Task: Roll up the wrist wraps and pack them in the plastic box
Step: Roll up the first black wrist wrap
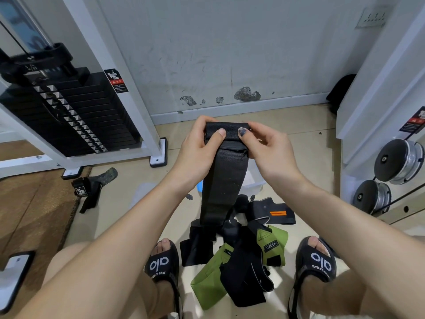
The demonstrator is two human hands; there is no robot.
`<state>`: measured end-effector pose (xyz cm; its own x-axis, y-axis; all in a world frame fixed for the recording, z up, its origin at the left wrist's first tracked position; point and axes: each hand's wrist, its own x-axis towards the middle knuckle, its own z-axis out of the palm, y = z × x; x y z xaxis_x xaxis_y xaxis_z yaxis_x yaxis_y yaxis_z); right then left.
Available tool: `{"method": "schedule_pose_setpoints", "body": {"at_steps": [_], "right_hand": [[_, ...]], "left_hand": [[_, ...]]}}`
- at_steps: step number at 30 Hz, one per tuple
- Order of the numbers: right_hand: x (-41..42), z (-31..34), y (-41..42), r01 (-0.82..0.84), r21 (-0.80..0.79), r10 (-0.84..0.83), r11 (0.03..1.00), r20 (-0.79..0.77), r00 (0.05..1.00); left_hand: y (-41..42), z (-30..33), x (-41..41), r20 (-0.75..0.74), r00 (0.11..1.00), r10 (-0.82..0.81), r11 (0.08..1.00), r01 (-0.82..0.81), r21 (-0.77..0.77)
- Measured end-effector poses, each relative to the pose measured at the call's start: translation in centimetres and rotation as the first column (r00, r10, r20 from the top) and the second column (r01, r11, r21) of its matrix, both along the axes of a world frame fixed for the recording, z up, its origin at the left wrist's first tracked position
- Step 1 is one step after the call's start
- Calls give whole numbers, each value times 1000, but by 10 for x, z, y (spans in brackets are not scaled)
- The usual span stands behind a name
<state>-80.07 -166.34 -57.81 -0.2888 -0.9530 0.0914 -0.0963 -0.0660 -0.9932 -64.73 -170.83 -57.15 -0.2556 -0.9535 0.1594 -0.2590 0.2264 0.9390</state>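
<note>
I hold a black wrist wrap point(222, 180) upright in front of me. Its top end is folded over, and the rest hangs down to the pile below. My left hand point(200, 146) pinches the folded top on the left, thumb in front. My right hand point(264, 146) pinches it on the right, thumb pressed on the fold. On the floor between my feet lies a heap of wraps point(241, 256), black and green ones, plus a black one with an orange stripe point(276, 214). The clear plastic box point(254, 180) shows partly behind the hanging wrap.
A weight stack machine point(69, 107) with a white frame stands at the left. Another black wrap point(88, 189) lies on the floor near a brown mat point(34, 203). Cable pulleys point(395, 162) sit at the right. My sandalled feet point(163, 263) flank the heap.
</note>
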Motion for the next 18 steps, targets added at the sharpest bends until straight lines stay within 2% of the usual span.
{"method": "schedule_pose_setpoints", "body": {"at_steps": [3, 9, 14, 18], "right_hand": [[-2, -1, 1, -54, 16, 51, 998, 144, 988], [-4, -1, 0, 48, 15, -50, 999, 152, 987], [-8, -1, -4, 76, -12, -73, 997, 162, 984], [-11, 1, -6, -23, -27, 27, 999, 190, 981]], "left_hand": [[2, 1, 0, 11, 1000, 12, 1000, -12, -19], [5, 4, -1, 11, 999, -37, 999, 38, -26], [0, 4, 3, -51, 988, -148, 984, 152, 91], [-1, 5, 4, -114, 976, -186, 974, 199, 108]]}}
